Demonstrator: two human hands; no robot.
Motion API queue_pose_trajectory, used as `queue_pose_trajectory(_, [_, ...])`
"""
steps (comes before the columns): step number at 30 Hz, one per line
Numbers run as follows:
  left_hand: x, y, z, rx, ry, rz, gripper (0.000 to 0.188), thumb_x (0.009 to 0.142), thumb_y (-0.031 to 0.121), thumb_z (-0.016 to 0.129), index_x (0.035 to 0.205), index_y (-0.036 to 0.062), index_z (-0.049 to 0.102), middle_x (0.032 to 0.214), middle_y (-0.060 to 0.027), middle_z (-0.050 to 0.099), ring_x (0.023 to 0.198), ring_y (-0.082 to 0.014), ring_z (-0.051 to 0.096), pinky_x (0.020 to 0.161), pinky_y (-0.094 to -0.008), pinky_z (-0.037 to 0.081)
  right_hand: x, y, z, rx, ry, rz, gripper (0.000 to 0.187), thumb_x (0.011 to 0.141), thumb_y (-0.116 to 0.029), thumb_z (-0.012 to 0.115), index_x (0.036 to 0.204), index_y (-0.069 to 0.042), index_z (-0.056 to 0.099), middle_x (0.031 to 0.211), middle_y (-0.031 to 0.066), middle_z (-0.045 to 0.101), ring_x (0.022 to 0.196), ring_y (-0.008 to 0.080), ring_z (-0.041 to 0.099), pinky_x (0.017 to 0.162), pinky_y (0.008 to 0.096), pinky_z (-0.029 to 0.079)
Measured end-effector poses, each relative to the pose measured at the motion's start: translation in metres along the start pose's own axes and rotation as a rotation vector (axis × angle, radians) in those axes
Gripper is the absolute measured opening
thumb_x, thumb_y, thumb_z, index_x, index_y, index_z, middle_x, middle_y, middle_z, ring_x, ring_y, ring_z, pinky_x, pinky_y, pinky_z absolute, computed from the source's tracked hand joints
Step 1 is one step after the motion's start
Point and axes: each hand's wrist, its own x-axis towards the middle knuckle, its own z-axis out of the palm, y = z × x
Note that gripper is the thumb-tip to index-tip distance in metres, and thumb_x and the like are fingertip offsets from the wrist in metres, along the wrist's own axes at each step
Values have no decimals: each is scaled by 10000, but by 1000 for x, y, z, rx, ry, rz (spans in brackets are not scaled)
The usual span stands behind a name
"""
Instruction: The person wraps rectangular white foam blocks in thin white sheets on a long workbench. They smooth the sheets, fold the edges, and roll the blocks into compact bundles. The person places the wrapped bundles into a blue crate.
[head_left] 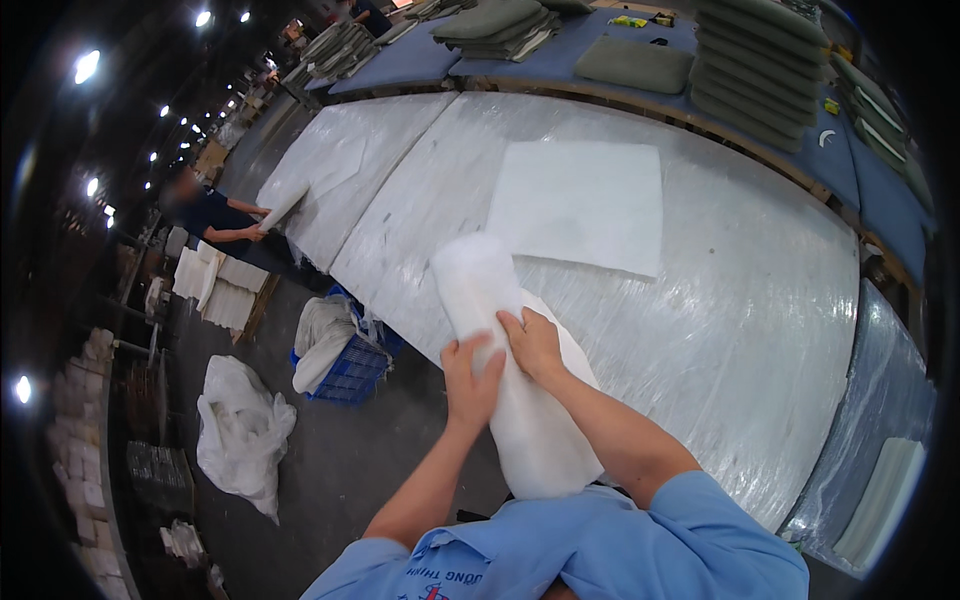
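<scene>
A soft white padding piece [545, 430], folded or rolled lengthwise, leans from my body over the near edge of the wrapped table. My right hand [533, 345] grips its right side, with some fingers hidden from sight. On its left side lies my left hand [473, 385], fingers stretched and thumb apart, slightly blurred. Just beyond the padding's far end, a flat white padding sheet [585, 205] rests on the table.
The plastic-covered table [730, 330] spans the middle and right. Behind it, grey-green cushions [755, 70] are stacked on a blue-topped table [545, 75]. At left stand a blue basket [350, 370], a white plastic bag [240, 430] and another person [225, 220] holding white material.
</scene>
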Motion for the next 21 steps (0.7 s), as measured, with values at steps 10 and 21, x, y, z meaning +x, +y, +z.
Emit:
queue_pose_trajectory(10, [36,22,28,-4,-59,-118,569,862,125,702,1424,114,612,1424,-292,388,1286,-462,504,1124,-445,431,24,37,-3,-95,-52,75,501,1040,-436,571,843,18,648,859,285,702,843,479,671,773,530,515])
queue_pose_trajectory(21, [37,27,36,-12,-47,-100,616,880,141,701,1481,152,565,1385,-279,416,1249,-441,551,1103,-449,462,42,74,-29,-167,-84,48,482,998,-478,638,1144,-30,738,1067,209,745,1020,339,716,895,449,549])
